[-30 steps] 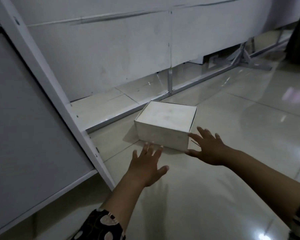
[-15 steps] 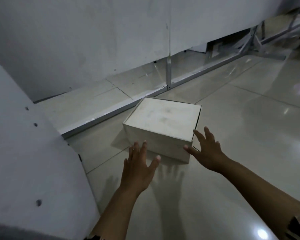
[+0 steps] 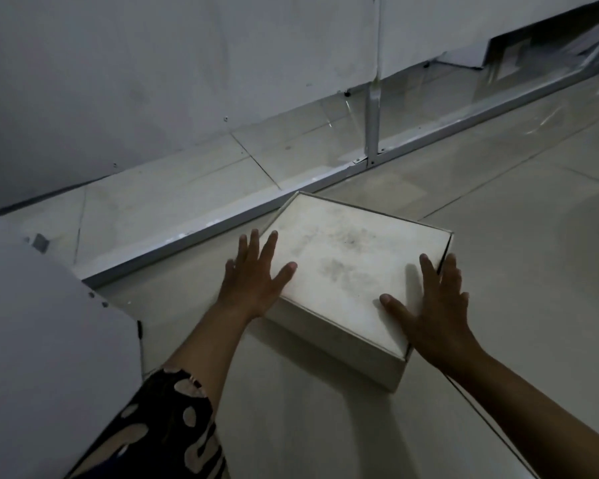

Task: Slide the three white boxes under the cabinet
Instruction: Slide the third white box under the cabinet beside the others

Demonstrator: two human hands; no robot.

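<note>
White box (image 3: pixel 353 278), a smudged matte cardboard rectangle on glossy tile floor (image 3: pixel 516 254), has left hand (image 3: pixel 253 281) at nine o'clock and right hand (image 3: pixel 436 309) at three, fingers splayed, apparently pressing flat, not clenched.

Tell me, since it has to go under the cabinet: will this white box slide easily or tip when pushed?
The white box is low and wide, so tipping seems unlikely. The floor looks glossy, so it should slide readily. The metal rail ahead may catch it.

left sleeve (image 3: pixel 166 423): black, pale blotchy print | left hand (image 3: pixel 253 281): bare | right hand (image 3: pixel 436 312): bare, forearm uncovered
</note>
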